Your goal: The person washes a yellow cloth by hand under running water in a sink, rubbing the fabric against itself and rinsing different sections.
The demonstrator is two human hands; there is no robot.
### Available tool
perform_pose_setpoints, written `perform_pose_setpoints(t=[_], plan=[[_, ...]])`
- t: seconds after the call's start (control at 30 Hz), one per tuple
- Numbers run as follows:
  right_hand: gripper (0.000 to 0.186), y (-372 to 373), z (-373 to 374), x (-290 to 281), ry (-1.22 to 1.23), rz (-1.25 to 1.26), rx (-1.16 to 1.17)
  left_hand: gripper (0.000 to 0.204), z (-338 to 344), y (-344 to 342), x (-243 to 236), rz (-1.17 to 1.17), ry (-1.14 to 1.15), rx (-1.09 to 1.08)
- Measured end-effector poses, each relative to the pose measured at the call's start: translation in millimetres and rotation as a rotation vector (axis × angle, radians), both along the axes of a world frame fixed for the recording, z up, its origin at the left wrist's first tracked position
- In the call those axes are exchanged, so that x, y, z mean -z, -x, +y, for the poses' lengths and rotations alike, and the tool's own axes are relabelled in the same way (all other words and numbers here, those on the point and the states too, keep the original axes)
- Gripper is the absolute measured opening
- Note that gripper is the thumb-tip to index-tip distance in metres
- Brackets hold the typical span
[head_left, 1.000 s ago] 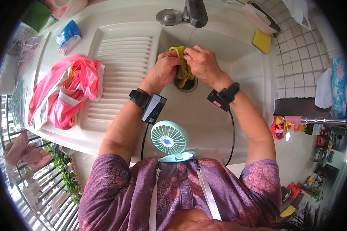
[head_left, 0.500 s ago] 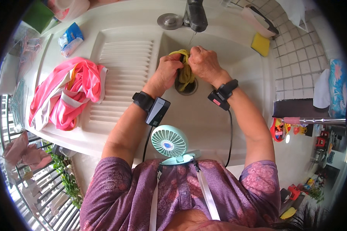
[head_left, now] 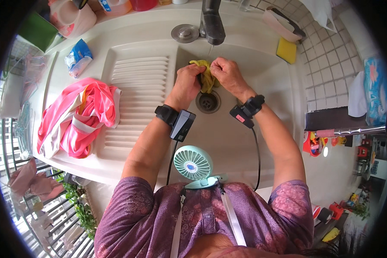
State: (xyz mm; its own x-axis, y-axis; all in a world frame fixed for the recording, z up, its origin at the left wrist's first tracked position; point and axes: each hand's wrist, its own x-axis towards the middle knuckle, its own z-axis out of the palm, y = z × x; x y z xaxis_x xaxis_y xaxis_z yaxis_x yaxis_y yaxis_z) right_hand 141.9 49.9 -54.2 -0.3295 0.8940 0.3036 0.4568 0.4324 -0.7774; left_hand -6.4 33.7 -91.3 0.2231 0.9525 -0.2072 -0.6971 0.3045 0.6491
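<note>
A wet-looking yellow cloth (head_left: 207,81) hangs bunched between my two hands in the sink basin (head_left: 262,73), just above the drain (head_left: 208,102). My left hand (head_left: 187,82) is closed on its left side. The fingers of my right hand (head_left: 228,74) pinch it from the right. Right behind my hands, the dark faucet (head_left: 212,30) lets down a thin stream of water. What the inner fingertips do is partly hidden by the folds.
Left of the basin lies a ribbed washboard (head_left: 135,99), with a pink and white garment (head_left: 84,114) beside it. A blue packet (head_left: 78,58) sits behind the garment. At the back right stands a yellow sponge (head_left: 286,50). A small mint fan (head_left: 193,163) hangs at my chest.
The cloth has risen off the drain and bunched up shorter, so more of the drain shows. Both hands still grip it. The whole view has shifted slightly.
</note>
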Motion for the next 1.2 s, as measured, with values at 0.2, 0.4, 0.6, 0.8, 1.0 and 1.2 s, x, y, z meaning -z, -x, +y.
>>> perform_pose_setpoints(t=[0.2,0.4,0.6,0.8,1.0,1.2], plan=[[0.016,8.0,-8.8,-4.4,0.055,0.085,0.002,0.009,6.8,2.4,-4.1,-0.091,0.006,-0.016],[0.014,11.7,-27.9,-9.4,0.244,0.230,-0.085,0.011,6.9,0.7,-6.7,-0.124,0.032,-0.036],[0.014,12.0,-15.4,-15.2,0.466,0.407,0.000,0.017,16.6,8.6,3.3,-0.184,-0.041,0.036],[0.014,1.4,6.7,-9.9,0.028,0.109,0.039,0.020,14.9,10.9,0.6,-0.157,-0.035,0.060],[0.008,-0.2,14.8,-17.0,-0.068,-0.016,-0.027,0.019,12.5,10.8,-0.7,-0.123,-0.064,0.060],[0.006,-1.0,19.9,-15.6,-0.214,-0.103,-0.087,0.018,14.7,7.9,2.7,-0.146,-0.032,0.031]])
